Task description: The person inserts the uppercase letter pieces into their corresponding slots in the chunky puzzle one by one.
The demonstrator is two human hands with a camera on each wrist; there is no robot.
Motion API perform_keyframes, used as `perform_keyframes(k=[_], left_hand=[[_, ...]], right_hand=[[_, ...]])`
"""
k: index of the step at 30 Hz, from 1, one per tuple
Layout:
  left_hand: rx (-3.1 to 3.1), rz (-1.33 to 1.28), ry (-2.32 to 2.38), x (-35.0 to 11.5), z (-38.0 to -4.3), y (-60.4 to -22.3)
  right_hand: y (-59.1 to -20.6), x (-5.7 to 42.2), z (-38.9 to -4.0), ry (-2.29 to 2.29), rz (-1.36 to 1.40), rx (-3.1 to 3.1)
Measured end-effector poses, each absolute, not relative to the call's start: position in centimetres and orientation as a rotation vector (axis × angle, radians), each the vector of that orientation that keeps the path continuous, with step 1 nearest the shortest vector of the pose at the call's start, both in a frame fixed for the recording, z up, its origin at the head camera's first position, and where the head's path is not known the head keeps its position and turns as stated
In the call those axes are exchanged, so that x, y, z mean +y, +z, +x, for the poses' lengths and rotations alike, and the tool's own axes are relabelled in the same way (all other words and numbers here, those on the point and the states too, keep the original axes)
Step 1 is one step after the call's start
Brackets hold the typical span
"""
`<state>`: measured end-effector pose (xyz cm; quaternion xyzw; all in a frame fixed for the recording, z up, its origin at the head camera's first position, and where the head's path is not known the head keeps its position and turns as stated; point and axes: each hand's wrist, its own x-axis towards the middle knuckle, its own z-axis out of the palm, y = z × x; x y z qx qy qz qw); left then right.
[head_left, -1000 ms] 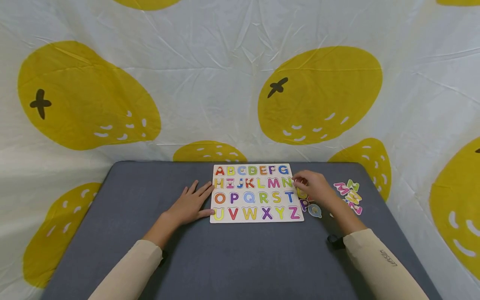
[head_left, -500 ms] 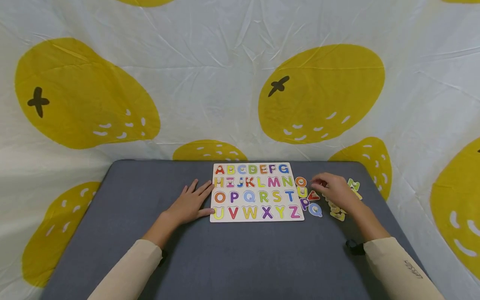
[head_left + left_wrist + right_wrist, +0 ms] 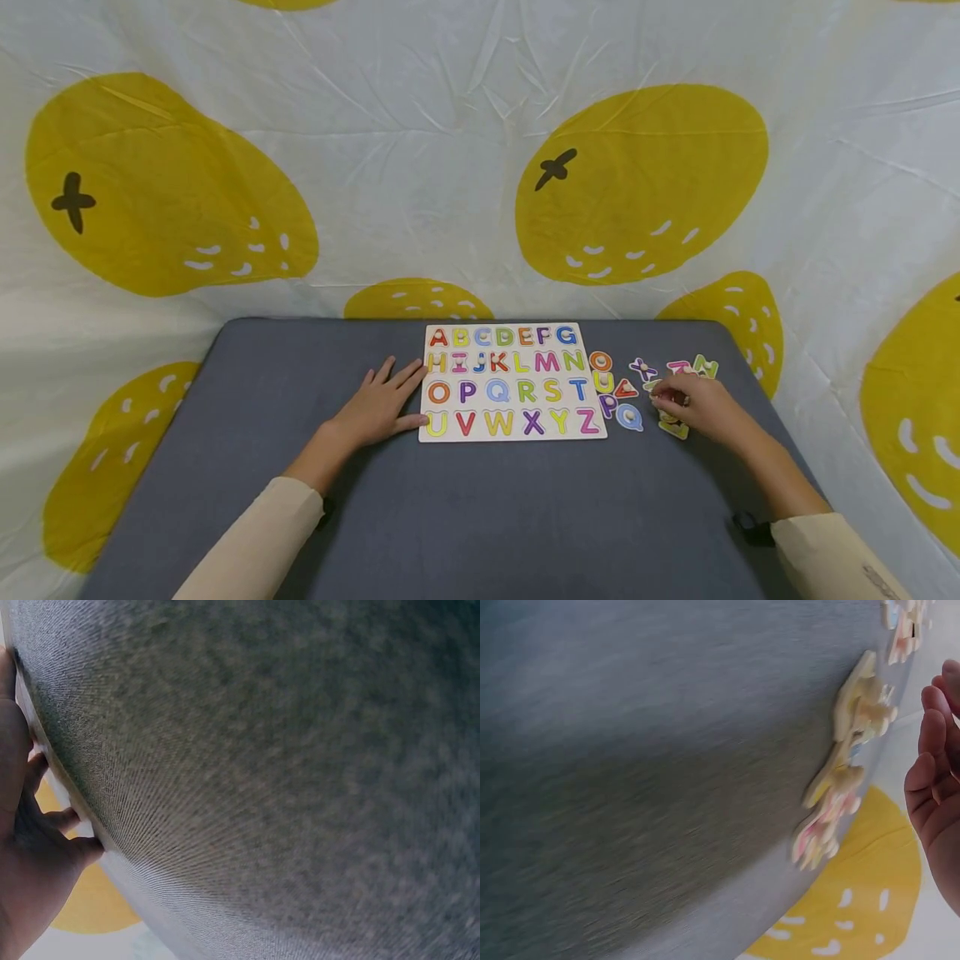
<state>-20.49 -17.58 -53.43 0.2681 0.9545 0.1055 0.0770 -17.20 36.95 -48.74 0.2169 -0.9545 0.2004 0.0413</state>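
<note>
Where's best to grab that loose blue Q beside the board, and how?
Probably pinch the small knob on its face, coming straight down from above: the blue Q lies flat on the table, knob up, with the purple P close on its left.

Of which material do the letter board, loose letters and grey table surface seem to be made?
Letter board: probably thin wood or fibreboard, pale and smooth, judging by its flat, stiff look; coated card is possible.
Loose letters: likely wood, colourfully printed, with pale, thick edges in the right wrist view.
Table surface: seemingly matt woven fabric; fine ribbed texture shows in the left wrist view.
</note>
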Motion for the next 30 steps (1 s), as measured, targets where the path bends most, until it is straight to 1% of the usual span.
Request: perform_keyframes(k=[6, 12, 19, 30], left_hand=[[2.870, 0.808, 0.315, -17.7, -20.4, -53.5], [2.861, 0.785, 0.317, -17.7, -20.4, -53.4], [2.851, 0.790, 0.299, -17.7, -20.5, -53.2], [2.849, 0.787, 0.301, -17.5, -20.5, -53.0]], right_hand=[[-49.7, 38.2, -16.0, 0.580, 0.728, -2.886], [-50.6, 39.3, -15.3, 0.559, 0.723, -2.908], [-51.3, 39.7, -14.6, 0.556, 0.756, -2.895], [-50.6, 39.5, -14.8, 0.558, 0.728, -2.901]])
